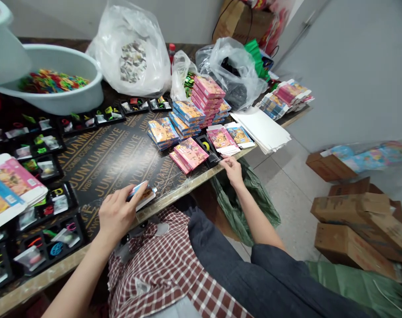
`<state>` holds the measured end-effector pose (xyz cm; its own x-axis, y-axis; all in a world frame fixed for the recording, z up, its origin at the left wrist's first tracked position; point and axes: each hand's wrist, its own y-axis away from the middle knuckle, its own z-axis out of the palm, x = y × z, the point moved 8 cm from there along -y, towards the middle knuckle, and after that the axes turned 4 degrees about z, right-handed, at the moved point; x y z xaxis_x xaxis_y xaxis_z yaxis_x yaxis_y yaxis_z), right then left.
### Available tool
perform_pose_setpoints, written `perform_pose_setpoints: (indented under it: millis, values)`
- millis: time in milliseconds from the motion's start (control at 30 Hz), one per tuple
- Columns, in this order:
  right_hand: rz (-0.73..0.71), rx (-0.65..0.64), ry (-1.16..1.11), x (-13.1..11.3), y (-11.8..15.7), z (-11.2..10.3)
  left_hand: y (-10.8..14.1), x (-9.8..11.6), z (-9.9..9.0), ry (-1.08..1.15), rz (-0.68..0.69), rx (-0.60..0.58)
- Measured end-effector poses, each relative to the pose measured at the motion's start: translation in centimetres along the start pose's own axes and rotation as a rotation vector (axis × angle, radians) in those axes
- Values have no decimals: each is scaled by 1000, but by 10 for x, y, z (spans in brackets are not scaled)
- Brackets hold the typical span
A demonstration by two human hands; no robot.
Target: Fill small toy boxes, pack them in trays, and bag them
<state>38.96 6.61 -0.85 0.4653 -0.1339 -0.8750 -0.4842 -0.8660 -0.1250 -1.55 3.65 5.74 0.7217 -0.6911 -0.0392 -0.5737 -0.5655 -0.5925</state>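
Observation:
My left hand is closed around a small blue printed box near the table's front edge, white flaps showing at its right end. My right hand is at the table edge with fingers pinched together; what lies between the fingertips is too small to make out. Just beyond those fingertips sit a black tray with a yellow ring-like piece and a flat pink carton. Alongside is a flat blue carton. Two pink boxes lie between my hands, left of the tray.
Stacked pink boxes and blue boxes stand behind. Filled black trays and loose cartons cover the left side. Basins and plastic bags line the back. A green bag hangs below the edge; brown boxes sit on the floor.

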Motion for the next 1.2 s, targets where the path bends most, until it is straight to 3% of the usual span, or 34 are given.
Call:
perform_pose_setpoints:
  millis: [100, 267, 400, 467, 633, 733, 833, 1033, 1133, 1200]
  values:
    - [81, 36, -7, 15, 5, 7, 1, -1, 1, 14, -10, -3]
    - [83, 226, 3, 21, 11, 3, 5, -3, 1, 38, -42, 14]
    - [137, 364, -158, 11, 39, 4, 7, -2, 1, 88, -101, 27]
    - [150, 235, -297, -10, 57, 28, 8, -4, 1, 141, -143, 30]
    - [368, -720, -670, -96, 130, 148, 9, -6, -3, 252, -202, 69]
    - [442, -990, -812, -137, 160, 186, 11, -5, -5, 301, -197, 118]
    - [526, -1096, -872, -148, 168, 205, 16, -6, -2, 326, -206, 110]
    - [590, -1137, -846, -137, 168, 217, 13, -4, 2, 313, -184, 18]
    - [513, -1099, -757, -136, 165, 216, 8, -5, -3, 310, -191, 85]
    - [354, -1030, -609, -141, 154, 209, 6, -7, -3, 280, -223, 120]
